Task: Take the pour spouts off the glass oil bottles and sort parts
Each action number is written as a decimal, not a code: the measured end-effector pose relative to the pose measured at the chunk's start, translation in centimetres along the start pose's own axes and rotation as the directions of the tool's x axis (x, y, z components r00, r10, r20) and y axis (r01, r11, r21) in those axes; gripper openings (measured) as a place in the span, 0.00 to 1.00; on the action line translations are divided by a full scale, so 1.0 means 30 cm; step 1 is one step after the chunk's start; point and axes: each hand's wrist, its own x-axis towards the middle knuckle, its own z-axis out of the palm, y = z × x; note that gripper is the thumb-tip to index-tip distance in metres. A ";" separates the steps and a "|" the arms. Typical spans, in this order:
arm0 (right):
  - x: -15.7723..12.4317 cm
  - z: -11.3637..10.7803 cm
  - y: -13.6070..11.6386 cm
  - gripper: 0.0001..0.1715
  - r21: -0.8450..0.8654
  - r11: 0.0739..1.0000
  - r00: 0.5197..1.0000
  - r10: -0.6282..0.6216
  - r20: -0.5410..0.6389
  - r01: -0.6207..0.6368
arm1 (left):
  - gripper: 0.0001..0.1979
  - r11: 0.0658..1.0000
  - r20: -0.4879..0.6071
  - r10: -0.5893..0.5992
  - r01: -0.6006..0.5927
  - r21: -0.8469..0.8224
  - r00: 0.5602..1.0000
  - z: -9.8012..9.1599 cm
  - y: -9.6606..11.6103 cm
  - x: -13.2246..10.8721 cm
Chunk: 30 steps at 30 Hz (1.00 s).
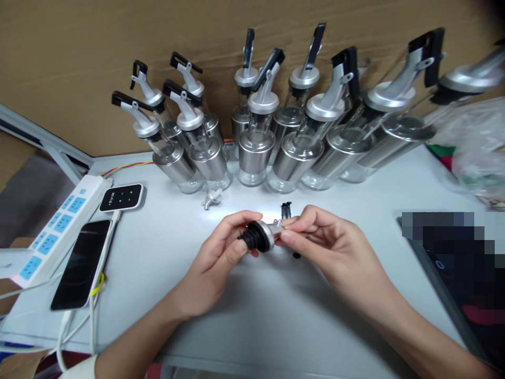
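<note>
While the left hand point(216, 258) and right hand point(333, 242) pinch one pourer point(262, 236), at least ten bottles point(254, 159) stand beyond.

Bottles point(254, 159) on table point(158, 252) behind pourer point(260, 236); power strip point(61, 223) left, phone point(82, 263) beside.

Pourer point(270, 237): collar and spout metallic in look, satin finish; stopper point(255, 238) rubber-like, ribbed, dull. Bottles point(254, 158): clear glass, smooth and glossy, with sleeves of brushed-looking metal. Bottle caps point(263, 102): smooth, satin, metallic in look; levers point(315, 47) apparently plastic, low gloss. Loose fitting point(213, 197): metallic in look, finish too small to judge. Worktop point(158, 252): smooth, soft sheen. Backing panel point(98, 105): cardboard, matt, lightly creased. Power strip point(55, 234): smooth moulded plastic. Phone point(82, 266): glass-like screen, glossy. Wi-Fi unit point(121, 197): glossy face, smooth plastic-looking rim. Cables point(91, 322): smooth plastic sheathing. Bag point(479, 139): thin clear plastic film, crinkled and shiny
</note>
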 end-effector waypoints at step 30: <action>-0.019 0.010 0.008 0.14 -0.300 0.946 0.986 -0.078 0.149 0.120 | 0.16 0.812 0.042 0.233 -0.218 0.541 0.972 0.009 -0.011 0.001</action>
